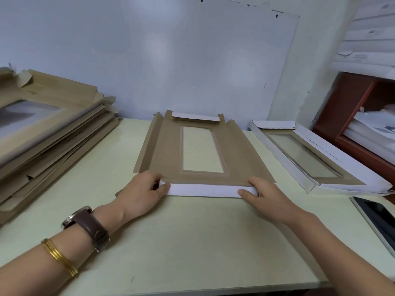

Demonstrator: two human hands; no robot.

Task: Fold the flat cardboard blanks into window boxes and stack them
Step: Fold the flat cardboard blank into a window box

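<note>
Hands (141, 195) (264, 194) pinch white near flap (204, 190) of brown windowed blank (168, 150).

We record two forearms entering from the lower edge, uncovered as far as the view reaches. On the wrist behind the left hand (141, 195) we note a wristwatch (85, 226) — dark brown leather strap with a keeper loop, and a round silver-toned metal case seen edge-on, its dial turned from view. Further up the same forearm sit thin gold-coloured bangles (57, 256), stacked close together; we count about three, though the number is uncertain. The right hand (267, 199) and its forearm are bare throughout.
</note>
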